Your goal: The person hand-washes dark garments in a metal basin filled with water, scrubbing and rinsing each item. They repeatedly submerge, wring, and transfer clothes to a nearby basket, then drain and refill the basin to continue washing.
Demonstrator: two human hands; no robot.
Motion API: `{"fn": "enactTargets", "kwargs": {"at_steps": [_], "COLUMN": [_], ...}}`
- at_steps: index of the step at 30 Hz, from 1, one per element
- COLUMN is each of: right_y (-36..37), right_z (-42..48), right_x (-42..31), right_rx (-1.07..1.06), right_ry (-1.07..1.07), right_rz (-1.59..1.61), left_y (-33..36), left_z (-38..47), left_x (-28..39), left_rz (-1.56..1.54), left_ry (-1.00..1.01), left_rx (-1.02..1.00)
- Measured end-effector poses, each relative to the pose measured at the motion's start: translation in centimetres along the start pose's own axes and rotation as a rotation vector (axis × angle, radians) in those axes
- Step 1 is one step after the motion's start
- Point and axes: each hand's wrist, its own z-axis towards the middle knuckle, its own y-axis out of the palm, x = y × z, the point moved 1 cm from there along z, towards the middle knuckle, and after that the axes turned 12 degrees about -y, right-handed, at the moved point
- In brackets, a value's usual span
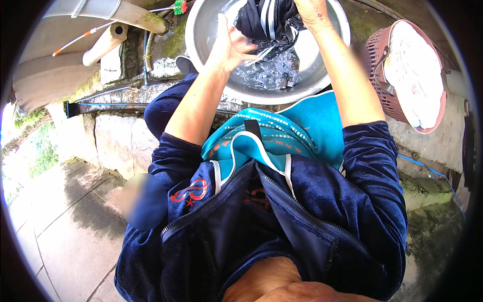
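A wide metal basin with water in it lies before me at the top of the view. Above the water, my right hand holds a bunched black garment with white stripes at its right side; the fingertips are hidden. To the left of that garment, my left hand is spread, fingers apart, with nothing seen in it. Lower in the basin lies a wet dark patterned cloth, partly under water. A teal apron bearing writing covers my lap, close to the basin's near rim.
On the right, a brown plastic basket holds white cloth. Large pipes and a pole lie at upper left, near a brush with green and red bristles. A blue hose runs along the stone ledge.
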Motion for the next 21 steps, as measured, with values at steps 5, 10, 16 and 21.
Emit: {"fn": "enactTargets", "kwargs": {"at_steps": [5,10,16,21], "right_y": [1.3,1.6,1.4,1.5], "right_z": [-1.0,-1.0,0.0,-0.2], "right_x": [-2.3,-1.6,0.5,0.2], "right_rx": [-0.104,0.179,0.31,0.333], "right_ry": [-0.174,-0.038,0.313,0.407], "right_rz": [0.05,0.319,0.929,1.168], "left_y": [3.7,5.4,8.3,10.2], "left_z": [0.5,0.7,-1.5,-4.4], "left_x": [-0.2,2.9,4.4,4.9], "left_rz": [-0.408,0.168,-0.009,0.609], "left_ry": [-0.029,0.59,0.989,1.759], "left_rx": [-0.248,0.104,0.217,0.212]}}
